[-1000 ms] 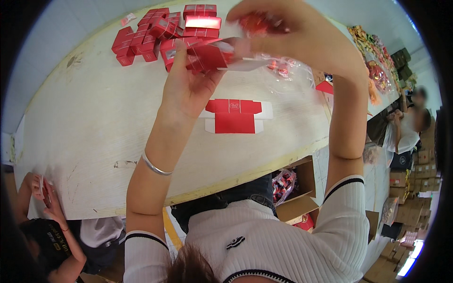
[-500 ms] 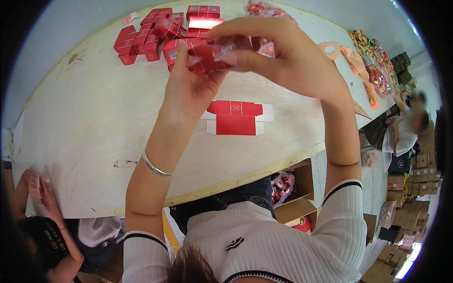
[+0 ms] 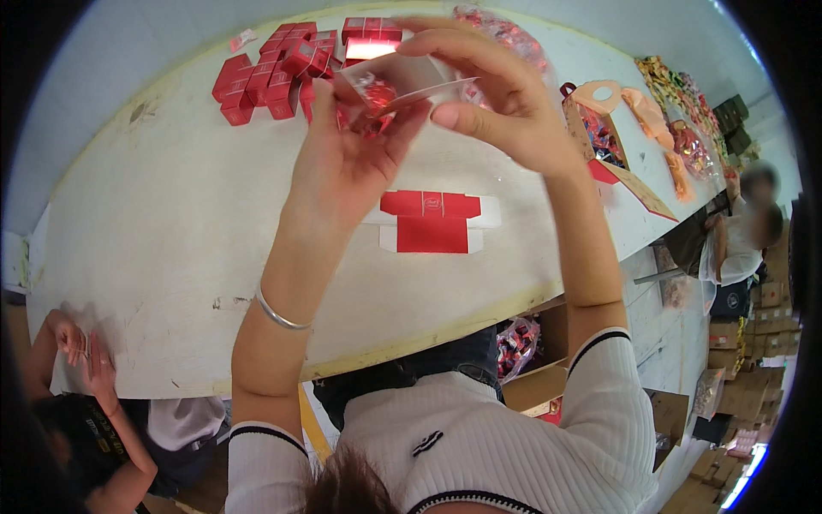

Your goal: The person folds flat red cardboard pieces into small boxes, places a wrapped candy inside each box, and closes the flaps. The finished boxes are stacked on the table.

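Observation:
My left hand point(image 3: 347, 163) is closed round a small red box point(image 3: 419, 75), raised above the table with its open end towards me. Pale inner walls and a loose flap show, and a shiny red wrapped candy point(image 3: 377, 91) lies inside. At the box's right side is my right hand point(image 3: 514, 103), thumb and fingers spread apart, nothing gripped between them. Below the hands a flat, unfolded red and white carton point(image 3: 432, 234) rests on the table. Several closed red boxes point(image 3: 281, 92) are heaped at the far left, beyond my left hand.
Clear bags of wrapped candies point(image 3: 505, 38) lie at the far side. To the right stands an open carton point(image 3: 599, 137) of candies beside orange pieces point(image 3: 644, 116). Another person's hands point(image 3: 90, 355) are at the table's left edge. An open cardboard box point(image 3: 539, 385) sits below the front edge.
My right hand has come away from the box, and its fingers have spread. The box has turned in my left hand so its open end and the candy inside show.

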Motion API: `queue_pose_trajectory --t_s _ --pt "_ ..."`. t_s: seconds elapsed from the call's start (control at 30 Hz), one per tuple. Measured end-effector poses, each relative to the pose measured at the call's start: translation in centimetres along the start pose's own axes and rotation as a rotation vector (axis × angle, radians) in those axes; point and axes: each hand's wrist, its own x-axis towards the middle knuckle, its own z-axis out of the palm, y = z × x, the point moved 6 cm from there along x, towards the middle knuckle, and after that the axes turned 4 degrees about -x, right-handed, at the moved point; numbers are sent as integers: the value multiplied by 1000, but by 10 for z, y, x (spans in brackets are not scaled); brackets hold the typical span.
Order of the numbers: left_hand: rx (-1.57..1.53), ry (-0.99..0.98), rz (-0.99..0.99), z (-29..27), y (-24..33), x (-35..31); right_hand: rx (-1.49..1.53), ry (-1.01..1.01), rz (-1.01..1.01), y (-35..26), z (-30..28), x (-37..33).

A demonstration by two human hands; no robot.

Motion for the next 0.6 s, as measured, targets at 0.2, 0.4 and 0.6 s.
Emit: queue_pose_trajectory --t_s 0.2,0.4,0.6 --pt "639 -36 -46 13 -7 -10 453 679 277 38 -5 -10" --pt "1135 -108 762 45 16 -23 617 687 278 34 11 -12" --pt "1058 -296 698 49 22 -20 630 580 187 25 20 -8"
